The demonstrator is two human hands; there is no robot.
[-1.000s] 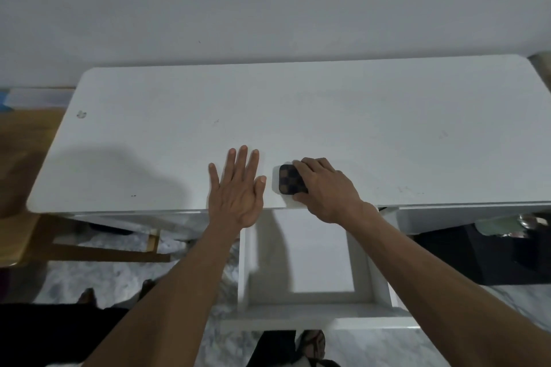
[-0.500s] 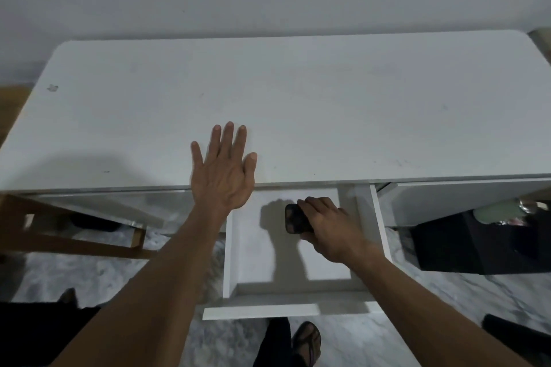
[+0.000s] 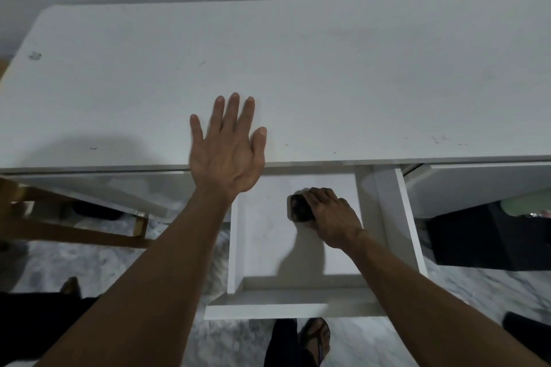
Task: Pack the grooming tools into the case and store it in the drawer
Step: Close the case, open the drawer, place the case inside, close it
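Note:
A small dark checkered case (image 3: pixel 299 208) sits low inside the open white drawer (image 3: pixel 268 298), near the drawer's back. My right hand (image 3: pixel 332 217) is curled over the case's right side and grips it. My left hand (image 3: pixel 228 146) lies flat with fingers spread on the front edge of the white desk top (image 3: pixel 328 68), just left of the drawer opening. No loose grooming tools are in view.
A wooden chair frame (image 3: pixel 71 226) stands under the desk at left. A black box (image 3: pixel 483 238) sits under the desk at right, with a pale green object above it. My sandalled foot (image 3: pixel 316 337) is below the drawer front on the marble floor.
My right hand has carried the case off the desk top and down into the open drawer, then a little deeper toward its floor. My left hand has stayed flat on the desk edge.

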